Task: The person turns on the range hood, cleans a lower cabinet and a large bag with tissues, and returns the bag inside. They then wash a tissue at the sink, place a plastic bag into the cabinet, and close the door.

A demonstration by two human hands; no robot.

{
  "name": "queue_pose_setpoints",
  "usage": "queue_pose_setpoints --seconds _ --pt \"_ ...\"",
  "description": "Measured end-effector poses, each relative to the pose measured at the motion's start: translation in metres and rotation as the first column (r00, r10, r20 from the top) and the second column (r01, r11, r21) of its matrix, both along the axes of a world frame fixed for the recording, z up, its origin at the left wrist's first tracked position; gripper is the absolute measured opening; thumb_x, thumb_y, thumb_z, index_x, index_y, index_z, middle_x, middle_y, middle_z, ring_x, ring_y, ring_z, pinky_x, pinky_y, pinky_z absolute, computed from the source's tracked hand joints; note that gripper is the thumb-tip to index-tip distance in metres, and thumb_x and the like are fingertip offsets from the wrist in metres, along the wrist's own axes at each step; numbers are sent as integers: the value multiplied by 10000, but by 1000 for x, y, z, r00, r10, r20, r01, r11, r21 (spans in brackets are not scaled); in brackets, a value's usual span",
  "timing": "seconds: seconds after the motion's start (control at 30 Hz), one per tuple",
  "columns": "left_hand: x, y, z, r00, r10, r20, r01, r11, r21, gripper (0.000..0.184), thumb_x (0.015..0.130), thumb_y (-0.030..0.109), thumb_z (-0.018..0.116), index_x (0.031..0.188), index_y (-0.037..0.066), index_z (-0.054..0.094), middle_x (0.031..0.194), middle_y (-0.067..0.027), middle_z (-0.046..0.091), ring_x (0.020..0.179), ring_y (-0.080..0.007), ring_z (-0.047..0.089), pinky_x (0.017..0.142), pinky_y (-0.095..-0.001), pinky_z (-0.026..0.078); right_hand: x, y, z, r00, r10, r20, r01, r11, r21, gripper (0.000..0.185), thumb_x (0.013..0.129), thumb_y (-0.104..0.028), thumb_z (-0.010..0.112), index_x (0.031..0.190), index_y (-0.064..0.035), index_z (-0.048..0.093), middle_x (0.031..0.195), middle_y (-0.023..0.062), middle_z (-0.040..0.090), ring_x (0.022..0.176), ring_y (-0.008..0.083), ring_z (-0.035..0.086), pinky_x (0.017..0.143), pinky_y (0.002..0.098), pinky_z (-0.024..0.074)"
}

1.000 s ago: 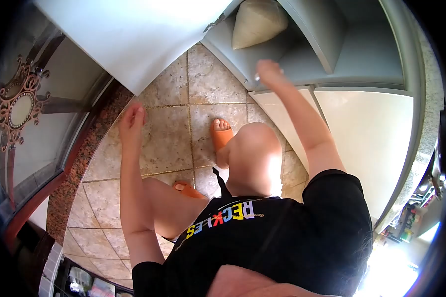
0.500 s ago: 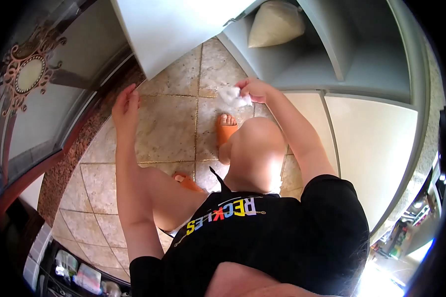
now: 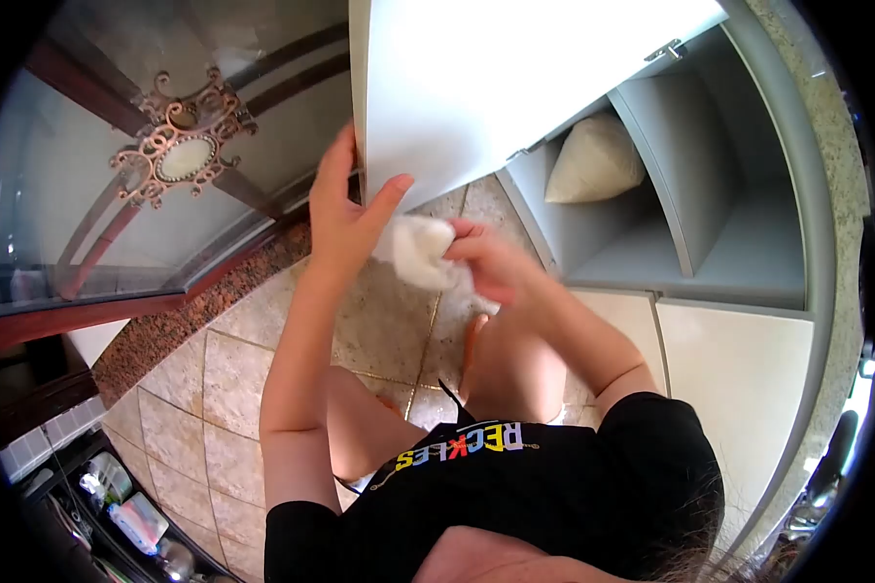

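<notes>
My left hand (image 3: 348,209) is at the free edge of an open white cabinet door (image 3: 447,87), thumb and fingers spread apart on either side of that edge. To its right, my right hand (image 3: 496,260) grips a crumpled white cloth (image 3: 423,251), blurred by motion, just below the door. Behind the door's hinged side, a tied bag of pale contents (image 3: 596,160) rests inside the grey cabinet compartment (image 3: 612,238).
An upright divider (image 3: 666,175) splits the cabinet. Closed cream doors (image 3: 734,379) lie below it. At the left stands a glass door with a metal ornament (image 3: 187,155). A dark rack with packets (image 3: 138,523) is at the lower left, above the tiled floor (image 3: 233,379).
My left hand has risen to the cabinet door's edge and opened wider. My right hand has brought the white cloth close to the door. The view has shifted, with cabinet and door appearing lower.
</notes>
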State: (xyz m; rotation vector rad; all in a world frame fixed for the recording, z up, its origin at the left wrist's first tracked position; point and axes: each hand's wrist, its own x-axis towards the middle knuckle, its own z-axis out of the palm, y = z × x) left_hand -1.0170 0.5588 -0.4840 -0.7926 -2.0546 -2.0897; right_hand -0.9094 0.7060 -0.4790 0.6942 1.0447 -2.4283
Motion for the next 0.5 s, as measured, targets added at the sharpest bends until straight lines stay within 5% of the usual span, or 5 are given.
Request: queue_pose_setpoints --seconds 0.07,0.17,0.33,0.5 --pt "-12 7 -11 996 18 91 -16 1000 -23 314 783 131 639 1033 -2 505 759 -53 577 663 -101 488 621 -221 414 3 -21 -19 1000 -19 25 20 998 -56 344 689 65 478 1024 20 541 964 117 583 889 220 585 798 344 483" --pt "-12 11 -5 995 86 56 -83 995 -52 258 789 133 635 973 3 510 700 -36 547 600 -87 435 546 -209 384 6 -27 -34 1000 19 20 -18 999 -28 312 684 71 477 983 15 548 915 101 577 830 204 577 727 316 482" --pt "-16 16 -11 984 160 -72 -164 985 -60 255 792 126 631 986 -4 530 810 -84 616 718 -123 566 660 -249 449 1 -13 -38 999 -37 23 37 999 -37 269 700 73 479 946 3 561 879 83 583 813 177 577 704 291 475" --pt "-17 15 -17 982 167 -91 -172 984 -47 244 802 152 629 953 -23 548 876 -76 612 801 -124 550 715 -242 429 6 -3 -44 998 -60 2 60 993 -105 283 681 75 483 944 9 564 864 87 591 791 180 581 690 292 475"
